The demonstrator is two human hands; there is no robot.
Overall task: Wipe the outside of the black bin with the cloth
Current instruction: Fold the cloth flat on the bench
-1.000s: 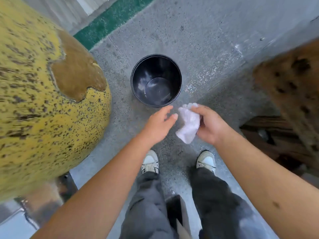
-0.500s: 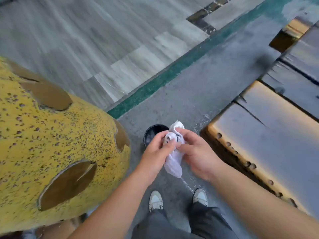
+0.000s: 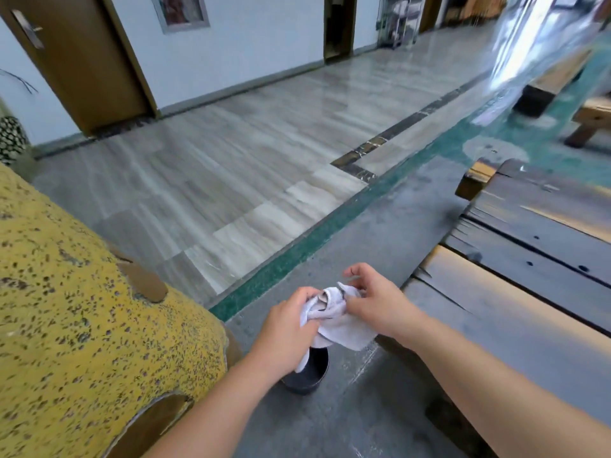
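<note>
Both my hands pinch the cloth [image 3: 334, 317] in their fingers. The bin [image 3: 309, 375] stands upright on the floor directly below, under my left hand [image 3: 286, 332], nearer than the right hand [image 3: 373, 300].

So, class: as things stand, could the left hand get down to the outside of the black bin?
Probably yes. The left hand is right above the black bin, nothing between them, and the bin's wall is exposed. But it and the right hand both grip the white cloth.
</note>
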